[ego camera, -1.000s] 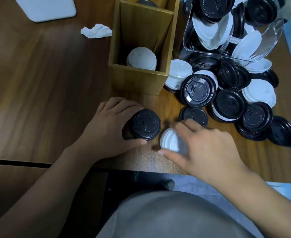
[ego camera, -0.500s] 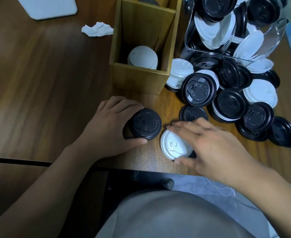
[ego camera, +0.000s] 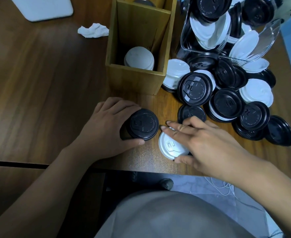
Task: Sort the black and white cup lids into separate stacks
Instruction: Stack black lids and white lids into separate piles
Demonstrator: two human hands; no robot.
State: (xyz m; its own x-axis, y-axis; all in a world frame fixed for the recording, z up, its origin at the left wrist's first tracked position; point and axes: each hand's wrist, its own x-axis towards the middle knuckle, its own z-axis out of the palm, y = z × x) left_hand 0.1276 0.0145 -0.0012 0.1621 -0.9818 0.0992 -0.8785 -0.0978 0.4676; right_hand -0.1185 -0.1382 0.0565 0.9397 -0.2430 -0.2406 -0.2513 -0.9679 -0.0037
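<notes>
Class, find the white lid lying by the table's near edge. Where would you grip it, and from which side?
I'd grip the white lid by its rim, near edge against far edge, coming from above and the right. It lies flat, dome up, so only the thin rim offers purchase, and the stack of black lids in the left hand crowds its left side.

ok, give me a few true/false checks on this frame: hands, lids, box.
1. The left hand grips a stack of black lids. True.
2. The right hand pinches a black lid. False: it pinches a white lid.
3. The near compartment of the wooden box holds black lids. False: white lids are stacked there.
4. A crumpled tissue lies left of the wooden box. True.
</notes>
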